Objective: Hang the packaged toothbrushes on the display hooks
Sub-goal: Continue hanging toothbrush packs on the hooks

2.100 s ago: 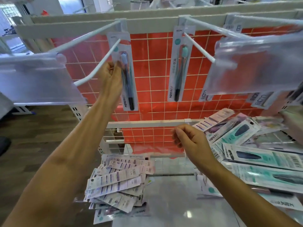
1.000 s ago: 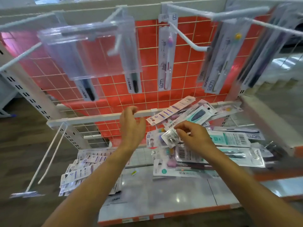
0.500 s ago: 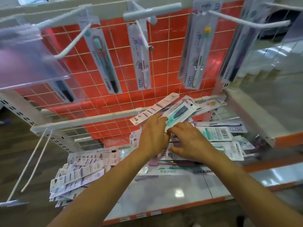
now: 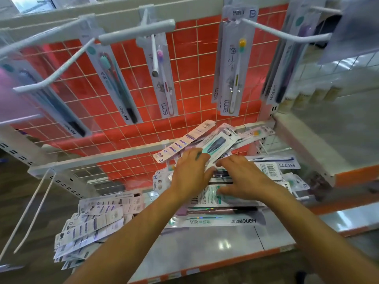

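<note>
Loose packaged toothbrushes (image 4: 221, 221) lie heaped on the shelf. My left hand (image 4: 190, 173) rests on the heap, its fingertips touching a teal-backed package (image 4: 216, 143). My right hand (image 4: 244, 177) lies beside it, fingers spread flat on a barcoded package (image 4: 268, 170). Neither hand visibly grips anything. Above, white display hooks (image 4: 287, 33) stick out of the red wire grid (image 4: 194, 64). Single packages hang there: a teal brush (image 4: 114, 85), a purple one (image 4: 164, 78) and a yellow one (image 4: 233, 68).
A second stack of flat packages (image 4: 96, 222) sits at the shelf's left front. The shelf surface (image 4: 205, 247) has an orange front edge. A loose double-wire hook (image 4: 30, 212) hangs low at the left. Clear label holders (image 4: 356, 27) jut out overhead. A neighbouring shelf (image 4: 328, 130) stands right.
My left hand has come down from the hanging package to the heap beside the right hand. The view has swung right and down. Both hands now lie flatter on the packages.
</note>
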Action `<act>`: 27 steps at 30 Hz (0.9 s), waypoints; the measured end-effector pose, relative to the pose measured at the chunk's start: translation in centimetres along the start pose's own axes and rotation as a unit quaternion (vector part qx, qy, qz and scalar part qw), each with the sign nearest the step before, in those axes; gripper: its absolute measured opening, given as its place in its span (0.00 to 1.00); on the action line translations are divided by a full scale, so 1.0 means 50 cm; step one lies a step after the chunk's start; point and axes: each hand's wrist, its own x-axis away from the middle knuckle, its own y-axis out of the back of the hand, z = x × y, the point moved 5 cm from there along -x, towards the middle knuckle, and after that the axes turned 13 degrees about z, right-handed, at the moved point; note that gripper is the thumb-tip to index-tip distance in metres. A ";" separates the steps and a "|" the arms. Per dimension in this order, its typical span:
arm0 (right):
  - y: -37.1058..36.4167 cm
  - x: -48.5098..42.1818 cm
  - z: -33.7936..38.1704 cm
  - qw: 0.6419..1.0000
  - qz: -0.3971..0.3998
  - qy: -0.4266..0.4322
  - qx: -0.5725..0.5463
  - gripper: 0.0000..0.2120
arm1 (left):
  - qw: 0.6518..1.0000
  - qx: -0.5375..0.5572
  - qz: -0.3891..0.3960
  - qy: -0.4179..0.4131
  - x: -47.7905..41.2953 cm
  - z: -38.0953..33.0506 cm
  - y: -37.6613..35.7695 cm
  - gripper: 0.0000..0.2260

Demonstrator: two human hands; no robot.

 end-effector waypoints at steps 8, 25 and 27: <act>0.020 -0.002 -0.011 0.998 -0.050 0.008 -0.024 0.27 | 0.994 0.002 -0.019 0.104 -0.066 0.083 0.058 0.17; 0.027 -0.044 -0.017 0.997 -0.068 0.018 -0.032 0.25 | 0.980 0.012 0.087 0.177 -0.068 0.176 0.043 0.17; 0.033 -0.043 -0.011 0.996 -0.082 0.026 -0.038 0.26 | 0.985 0.026 0.064 0.157 -0.057 0.164 0.060 0.16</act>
